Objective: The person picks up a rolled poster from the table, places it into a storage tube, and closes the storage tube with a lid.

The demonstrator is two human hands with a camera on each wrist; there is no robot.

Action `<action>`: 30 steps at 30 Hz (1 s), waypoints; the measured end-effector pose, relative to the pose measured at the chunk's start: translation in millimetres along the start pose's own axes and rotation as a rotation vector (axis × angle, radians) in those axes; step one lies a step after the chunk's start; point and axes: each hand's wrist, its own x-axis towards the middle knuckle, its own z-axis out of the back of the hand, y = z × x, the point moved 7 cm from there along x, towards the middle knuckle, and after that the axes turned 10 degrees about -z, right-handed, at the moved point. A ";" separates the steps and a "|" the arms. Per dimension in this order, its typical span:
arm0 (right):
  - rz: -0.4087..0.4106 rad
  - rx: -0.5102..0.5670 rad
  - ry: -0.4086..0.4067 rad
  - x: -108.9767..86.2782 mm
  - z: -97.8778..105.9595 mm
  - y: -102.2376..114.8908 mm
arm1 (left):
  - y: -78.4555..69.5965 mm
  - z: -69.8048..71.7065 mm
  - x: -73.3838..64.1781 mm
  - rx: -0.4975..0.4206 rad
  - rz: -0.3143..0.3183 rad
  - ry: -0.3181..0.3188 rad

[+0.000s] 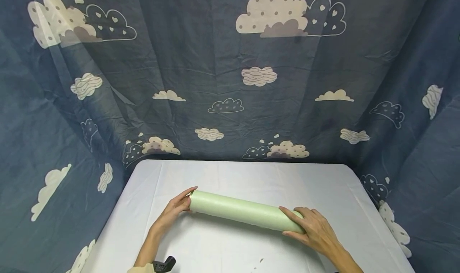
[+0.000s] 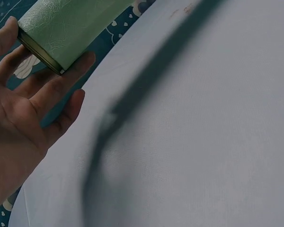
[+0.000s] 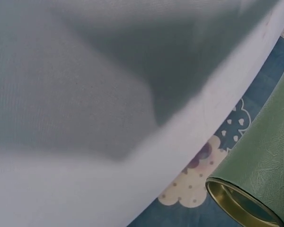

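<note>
A long pale green tube [image 1: 240,211] with a finely creased surface is held above the white table, its left end farther from me. My left hand [image 1: 176,205] grips that end, thumb on one side and fingers spread on the other. In the left wrist view, the fingers of the left hand [image 2: 33,104] lie around the tube's gold rim [image 2: 40,53]. At the nearer right end, my right hand [image 1: 310,229] holds the tube between thumb and fingers. The right wrist view shows a gold metal rim [image 3: 222,198] with a recessed end; the right hand is almost wholly out of that view.
A white cloth covers the table [image 1: 215,249], with a few small brown marks [image 1: 261,260] near the front. Dark blue curtains [image 1: 187,65] with cloud prints surround the table at the back and sides. The tube's shadow [image 2: 146,85] falls across the cloth.
</note>
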 end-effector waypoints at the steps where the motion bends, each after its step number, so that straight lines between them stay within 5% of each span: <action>1: 0.002 -0.002 0.008 0.1 -0.4 0.0 | -0.2 0.2 -0.4 -0.001 -0.005 -0.001; 20: -0.009 0.071 0.106 14.4 0.7 -8.5 | -7.8 3.2 -7.5 -0.045 -0.046 0.203; 30: -0.004 0.055 0.141 16.5 0.5 -8.3 | -8.0 -3.1 -11.3 -0.062 -0.041 0.207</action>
